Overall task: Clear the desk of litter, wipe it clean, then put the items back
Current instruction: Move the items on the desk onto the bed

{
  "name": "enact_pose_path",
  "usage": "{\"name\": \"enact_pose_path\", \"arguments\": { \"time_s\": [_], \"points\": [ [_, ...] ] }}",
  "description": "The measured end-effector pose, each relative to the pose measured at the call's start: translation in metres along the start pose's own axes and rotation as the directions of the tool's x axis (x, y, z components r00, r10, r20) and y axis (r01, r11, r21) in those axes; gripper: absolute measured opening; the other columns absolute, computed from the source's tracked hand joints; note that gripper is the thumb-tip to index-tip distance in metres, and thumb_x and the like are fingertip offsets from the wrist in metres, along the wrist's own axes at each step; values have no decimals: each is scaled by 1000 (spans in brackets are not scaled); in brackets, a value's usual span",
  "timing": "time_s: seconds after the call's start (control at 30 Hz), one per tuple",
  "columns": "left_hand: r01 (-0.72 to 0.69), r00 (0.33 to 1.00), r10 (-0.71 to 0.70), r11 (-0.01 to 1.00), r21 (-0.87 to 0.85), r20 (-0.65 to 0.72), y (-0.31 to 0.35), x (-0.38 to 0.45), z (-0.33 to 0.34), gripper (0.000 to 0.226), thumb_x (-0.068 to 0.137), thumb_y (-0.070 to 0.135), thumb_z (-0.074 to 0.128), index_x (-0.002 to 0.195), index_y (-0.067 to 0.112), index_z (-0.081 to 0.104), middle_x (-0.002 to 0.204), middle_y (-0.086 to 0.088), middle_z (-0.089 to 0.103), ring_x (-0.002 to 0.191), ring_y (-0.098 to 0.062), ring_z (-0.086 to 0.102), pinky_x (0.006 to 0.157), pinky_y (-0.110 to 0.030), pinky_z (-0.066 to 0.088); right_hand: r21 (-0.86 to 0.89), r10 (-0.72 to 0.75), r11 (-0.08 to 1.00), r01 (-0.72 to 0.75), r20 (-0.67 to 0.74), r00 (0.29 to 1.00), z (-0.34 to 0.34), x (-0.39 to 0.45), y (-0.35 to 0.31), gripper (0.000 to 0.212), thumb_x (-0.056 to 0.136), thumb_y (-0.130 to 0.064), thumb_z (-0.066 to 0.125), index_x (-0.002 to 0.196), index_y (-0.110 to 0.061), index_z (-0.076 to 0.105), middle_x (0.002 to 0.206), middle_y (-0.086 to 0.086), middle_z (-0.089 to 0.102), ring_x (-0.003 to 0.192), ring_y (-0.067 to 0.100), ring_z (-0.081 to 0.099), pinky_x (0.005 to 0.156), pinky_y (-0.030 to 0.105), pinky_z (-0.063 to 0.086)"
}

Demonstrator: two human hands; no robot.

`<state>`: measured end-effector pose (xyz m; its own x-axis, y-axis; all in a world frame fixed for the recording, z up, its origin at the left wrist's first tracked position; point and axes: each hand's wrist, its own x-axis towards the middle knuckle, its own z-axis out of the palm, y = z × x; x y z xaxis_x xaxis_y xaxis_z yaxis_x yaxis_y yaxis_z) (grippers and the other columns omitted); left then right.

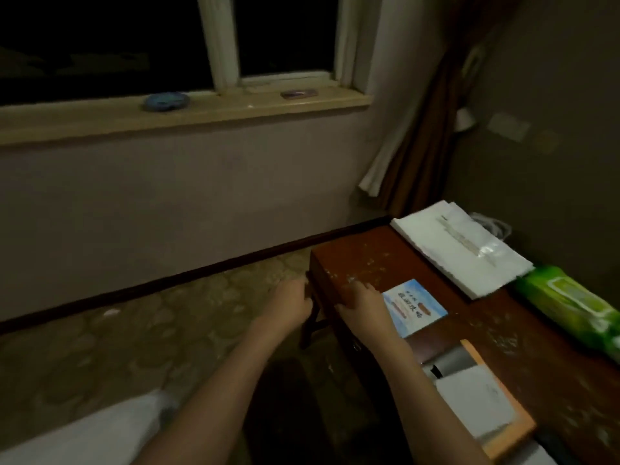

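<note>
The right hand (360, 305) lay flat at the near-left edge of the tabletop (396, 260), fingers relaxed, beside the blue card (414, 308); the left hand (292, 303) waited cupped below the edge, holding nothing visible. Crumbs could miss it — spilling onto the carpet (151, 330).

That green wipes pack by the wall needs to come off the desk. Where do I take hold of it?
Probably across its narrow width, near the middle, coming down from above. The wipes pack lies flat along the back of the desk, its long sides free. Its far end runs out of frame, and the white towel sits close to its near end.
</note>
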<state>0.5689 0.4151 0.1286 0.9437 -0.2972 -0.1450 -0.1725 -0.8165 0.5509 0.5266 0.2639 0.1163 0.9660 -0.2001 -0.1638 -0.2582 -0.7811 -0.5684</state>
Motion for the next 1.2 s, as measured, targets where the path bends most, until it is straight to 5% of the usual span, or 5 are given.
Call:
{"name": "enact_pose_path", "arguments": {
  "time_s": [0.2, 0.37, 0.77, 0.97, 1.2],
  "points": [
    [-231, 960, 205, 965, 127, 188, 60, 79, 31, 40, 92, 23, 51, 132, 17, 49, 127, -7, 51, 117, -25, 47, 100, -41, 42, 49, 265, 964, -261, -116, 957, -28, 22, 65, 39, 91, -27, 60, 126, -11, 51, 129, 11, 51, 113, 27, 51, 88, 36, 44],
    [-301, 919, 239, 939, 167, 315, 88, 121, 77, 45, 94, 26, 52, 137, 16, 42, 135, -7, 46, 125, -24, 43, 103, -38, 39, 63, 364, 931, -359, -164, 917, -39, 57, 114, 43, 89, -23, 62, 128, -8, 52, 131, 12, 53, 118, 27, 50, 91, 32, 43],
    [-136, 877, 73, 986, 100, 475, 112, 205, 177, 64, 88, 34, 63, 139, 10, 34, 140, -8, 38, 129, -23, 37, 99, -32, 38, 137, 546, 837, -531, -119, 830, -41, 148, 192, 44, 90, -17, 59, 132, -9, 47, 133, 11, 48, 119, 26, 46, 89, 29, 41],
    [-142, 882, -24, 939, 314, 471, 110, 220, 219, 74, 80, 53, 66, 130, 9, 33, 135, -10, 37, 125, -24, 35, 97, -33, 37, 158, 634, 771, -617, -98, 767, -43, 155, 210, 45, 91, -25, 57, 133, -12, 46, 132, 11, 48, 114, 26, 49, 93, 37, 45],
    [-200, 836, -69, 886, 419, 544, 111, 245, 234, 79, 76, 55, 70, 127, 3, 39, 132, -12, 39, 123, -27, 39, 98, -33, 36, 203, 703, 710, -675, -152, 694, -52, 167, 216, 45, 92, -22, 60, 133, -9, 48, 133, 10, 48, 113, 19, 52, 91, 25, 40]
  ]
}}
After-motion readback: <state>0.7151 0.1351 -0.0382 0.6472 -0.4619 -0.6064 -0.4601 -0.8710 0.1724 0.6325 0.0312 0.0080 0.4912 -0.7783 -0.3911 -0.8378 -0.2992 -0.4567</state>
